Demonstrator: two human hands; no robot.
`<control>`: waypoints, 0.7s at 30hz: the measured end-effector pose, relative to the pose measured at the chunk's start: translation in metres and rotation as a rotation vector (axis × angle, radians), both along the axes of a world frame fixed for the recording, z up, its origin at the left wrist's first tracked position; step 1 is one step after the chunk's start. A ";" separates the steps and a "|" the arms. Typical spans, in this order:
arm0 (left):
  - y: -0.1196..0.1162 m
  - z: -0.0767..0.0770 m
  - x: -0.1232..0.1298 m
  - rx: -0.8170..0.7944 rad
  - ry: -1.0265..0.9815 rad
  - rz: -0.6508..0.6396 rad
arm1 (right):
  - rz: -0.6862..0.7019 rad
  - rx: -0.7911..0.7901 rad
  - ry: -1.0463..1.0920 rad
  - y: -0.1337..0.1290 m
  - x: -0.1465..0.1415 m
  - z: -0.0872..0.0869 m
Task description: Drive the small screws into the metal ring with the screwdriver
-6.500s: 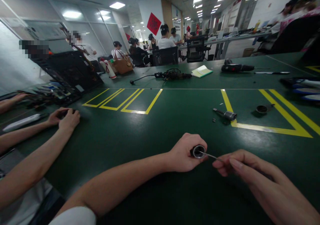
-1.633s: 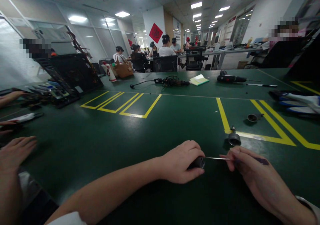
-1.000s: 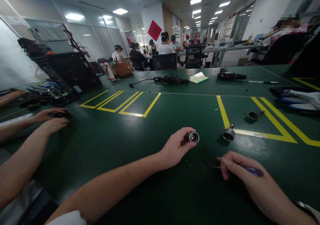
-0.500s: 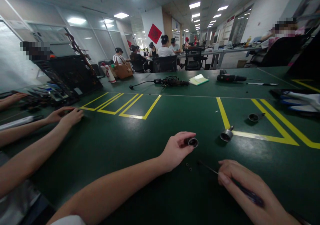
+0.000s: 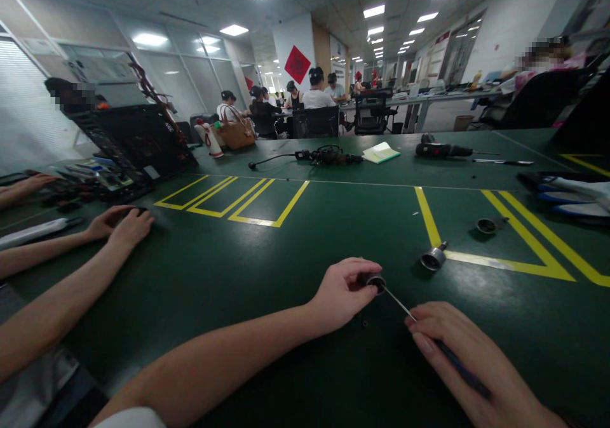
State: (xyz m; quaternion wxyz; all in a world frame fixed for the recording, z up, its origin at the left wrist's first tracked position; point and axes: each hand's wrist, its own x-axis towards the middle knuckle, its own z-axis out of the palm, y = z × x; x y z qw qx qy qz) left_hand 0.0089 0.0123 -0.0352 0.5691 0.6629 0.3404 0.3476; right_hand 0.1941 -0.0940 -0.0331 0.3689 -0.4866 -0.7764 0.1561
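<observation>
My left hand pinches a small metal cup-shaped part between thumb and fingers, its open mouth turned to the right. A thin-shafted screwdriver with a dark handle is gripped in my right hand. Its shaft points up and left, with the tip at the cup's mouth; how deep it sits I cannot tell. Tiny dark ring-like pieces lie on the table just below my left hand, partly hidden by it. A similar metal cup with a stem rests at the yellow tape corner, and a second stemmed cup lies farther right.
Yellow tape marks boxes on the green table. Toward the back are a power drill, a dark cabled tool, a notepad and a pen. At left, a co-worker's hands work beside a black case.
My right hand has brought the screwdriver tip up from near the table to the cup's mouth. My left hand and the cup have shifted slightly right and down.
</observation>
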 end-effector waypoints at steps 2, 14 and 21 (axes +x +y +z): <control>0.000 -0.002 0.000 0.018 -0.007 0.005 | 0.003 0.005 -0.017 0.001 -0.001 0.001; 0.001 -0.011 0.001 0.055 -0.002 0.030 | 0.052 0.153 -0.064 0.002 -0.003 0.008; -0.001 -0.007 0.004 0.058 -0.005 0.053 | 0.068 0.222 -0.123 0.003 -0.003 0.008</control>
